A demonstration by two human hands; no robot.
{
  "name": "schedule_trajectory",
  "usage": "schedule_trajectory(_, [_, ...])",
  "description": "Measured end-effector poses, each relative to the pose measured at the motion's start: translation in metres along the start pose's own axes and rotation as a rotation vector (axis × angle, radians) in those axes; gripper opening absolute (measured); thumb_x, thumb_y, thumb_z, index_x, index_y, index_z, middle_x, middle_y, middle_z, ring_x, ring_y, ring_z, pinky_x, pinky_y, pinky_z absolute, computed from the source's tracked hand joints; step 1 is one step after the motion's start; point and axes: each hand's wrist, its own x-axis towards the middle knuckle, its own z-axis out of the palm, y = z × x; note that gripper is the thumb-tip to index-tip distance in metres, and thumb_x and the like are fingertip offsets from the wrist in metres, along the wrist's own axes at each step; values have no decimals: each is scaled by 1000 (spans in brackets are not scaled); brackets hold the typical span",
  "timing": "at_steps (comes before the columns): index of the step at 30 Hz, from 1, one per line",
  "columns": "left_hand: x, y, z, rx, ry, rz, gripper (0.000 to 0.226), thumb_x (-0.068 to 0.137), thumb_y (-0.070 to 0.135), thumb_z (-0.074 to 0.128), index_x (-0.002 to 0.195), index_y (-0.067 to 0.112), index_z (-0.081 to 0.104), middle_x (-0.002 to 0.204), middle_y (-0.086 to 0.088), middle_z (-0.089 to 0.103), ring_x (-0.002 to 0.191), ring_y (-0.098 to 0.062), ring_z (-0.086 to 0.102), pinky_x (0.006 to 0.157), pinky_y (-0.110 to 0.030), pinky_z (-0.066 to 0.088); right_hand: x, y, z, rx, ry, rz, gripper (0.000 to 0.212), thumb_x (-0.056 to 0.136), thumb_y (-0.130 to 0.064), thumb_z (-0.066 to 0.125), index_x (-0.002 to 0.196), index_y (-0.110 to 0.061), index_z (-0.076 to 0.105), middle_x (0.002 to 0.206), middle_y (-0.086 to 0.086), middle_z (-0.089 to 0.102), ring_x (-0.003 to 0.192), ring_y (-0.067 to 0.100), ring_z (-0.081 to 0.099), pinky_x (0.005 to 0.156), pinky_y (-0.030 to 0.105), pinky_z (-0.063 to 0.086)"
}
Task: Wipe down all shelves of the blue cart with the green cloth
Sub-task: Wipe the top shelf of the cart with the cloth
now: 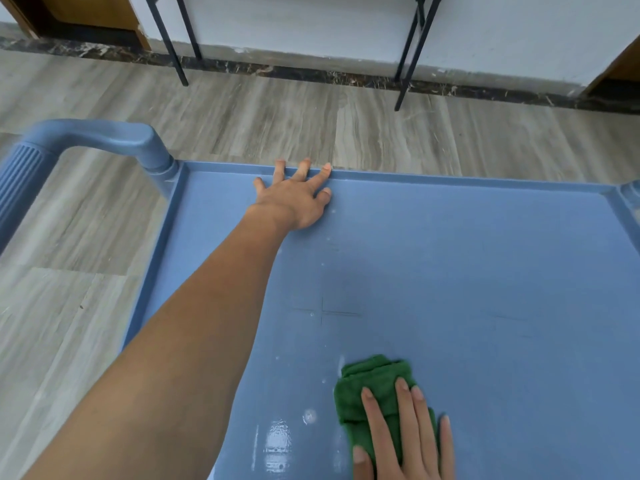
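Right hand [405,434]: fingers flat, pressing green cloth [374,389] onto near part of blue cart [485,271] top shelf | left hand [294,199]: fingers spread over far rim, grasping nothing

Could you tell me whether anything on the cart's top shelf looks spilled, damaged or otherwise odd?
Nothing looks damaged or askew. The top shelf has small pale specks and a glossy wet patch beside the green cloth, which the right hand presses flat. The left hand braces the far rim.

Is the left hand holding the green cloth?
No, the left hand grips the cart's far rim; the right hand presses the green cloth.
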Motion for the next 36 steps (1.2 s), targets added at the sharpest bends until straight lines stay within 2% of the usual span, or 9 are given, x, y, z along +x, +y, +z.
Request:
schedule_trajectory(4, [-2, 0, -1, 5, 17, 3, 56, 106, 54, 16, 159, 50, 1, 171, 15, -4, 157, -32, -11, 118, -67, 9, 39, -12, -9, 136, -48, -41, 56, 86, -39, 44, 139, -28, 59, 150, 15, 48, 139, 32, 46, 109, 66, 34])
schedule_trajectory(7, [-1, -2, -2, -1, 14, 9, 56, 106, 54, 16, 159, 50, 2, 171, 15, -3, 157, -31, -9, 118, -67, 10, 94, -27, -3, 189, -165, -43, 57, 94, -40, 39, 149, -27, 46, 157, 14, 39, 147, 32, 33, 116, 64, 21])
schedule_trajectory(14, [-2, -4, -3, -2, 14, 33, 55, 106, 54, 12, 160, 48, 4, 171, 16, -1, 157, -30, -6, 118, -69, 8, 233, -61, 38, 196, -299, -29, 57, 100, -44, 27, 156, -35, 21, 167, 7, 10, 154, 26, 2, 120, 62, -2])
schedule_trajectory(19, [-2, -9, -11, -21, -10, 47, 56, 106, 54, 13, 161, 44, 7, 171, 16, 2, 158, -27, -4, 118, -69, 7, 295, -79, 47, 198, -296, -28, 54, 99, -42, 30, 152, -34, 24, 165, 9, 12, 153, 26, 4, 118, 65, -1])
schedule_trajectory(22, [-3, -18, -13, -34, -37, 68, 57, 107, 52, 16, 162, 40, 6, 171, 18, 1, 158, -22, -8, 120, -69, -1, 298, -81, 48, 190, -291, 0, 53, 99, -43, 28, 152, -36, 25, 164, 9, 12, 152, 25, 4, 118, 65, -2])
schedule_trajectory(24, [-5, -31, -14, 7, -39, 61, 58, 107, 51, 16, 162, 40, 2, 171, 19, -4, 158, -25, -12, 119, -70, -6, 295, -81, 47, 179, -291, -10, 54, 99, -44, 27, 153, -37, 24, 165, 7, 12, 152, 24, 4, 118, 64, -2])
schedule_trajectory(28, [-9, -49, -13, 51, -11, -3, 56, 108, 50, 15, 161, 46, -4, 170, 19, -10, 156, -35, -15, 115, -75, -7, 296, -81, 44, 190, -303, -9, 54, 100, -44, 25, 153, -37, 23, 165, 7, 12, 153, 24, 3, 119, 63, -4])
schedule_trajectory(33, [-11, -43, -5, -7, 12, -4, 56, 108, 44, 17, 161, 45, -2, 170, 17, -11, 155, -37, -20, 114, -77, -7, 255, -76, 39, 161, -292, -21, 55, 101, -45, 26, 155, -35, 23, 165, 9, 17, 152, 26, 10, 120, 62, 0])
schedule_trajectory(36, [-8, -47, -7, -13, 2, 1, 55, 108, 43, 17, 160, 46, -1, 170, 18, -10, 155, -37, -18, 114, -77, -9, 202, -71, 24, 155, -274, -40, 56, 100, -44, 29, 154, -33, 30, 162, 12, 26, 150, 29, 20, 119, 62, 7])
